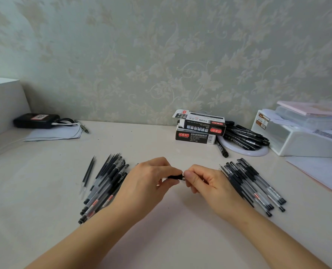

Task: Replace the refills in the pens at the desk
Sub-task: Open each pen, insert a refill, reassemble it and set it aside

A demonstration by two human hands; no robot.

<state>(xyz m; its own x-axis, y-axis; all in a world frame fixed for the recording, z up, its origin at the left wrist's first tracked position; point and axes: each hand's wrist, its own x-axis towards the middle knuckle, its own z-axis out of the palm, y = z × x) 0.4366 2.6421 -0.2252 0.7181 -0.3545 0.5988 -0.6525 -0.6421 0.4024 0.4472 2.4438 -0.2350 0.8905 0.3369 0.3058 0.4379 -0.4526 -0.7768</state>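
Wallpaper (180, 55): showing pale green-grey with cream leaf-scroll pattern. Desk (45, 191): appearing off-white. 2 pen boxes (198, 129): showing black with red labels, white print. Pen piles (252, 185): showing black and clear, red label marks. Power bank (35, 120): showing black, pink sticker.

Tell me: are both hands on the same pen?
Yes, the left hand and right hand pinch opposite ends of one black pen.

We see a matt, smooth pale worktop (161, 239), glossy printed cardboard boxes (200, 131), clear and black plastic pens (258, 187), translucent plastic storage drawers (297, 136), white paper sheets (54, 134) and embossed floral wallpaper (180, 55).
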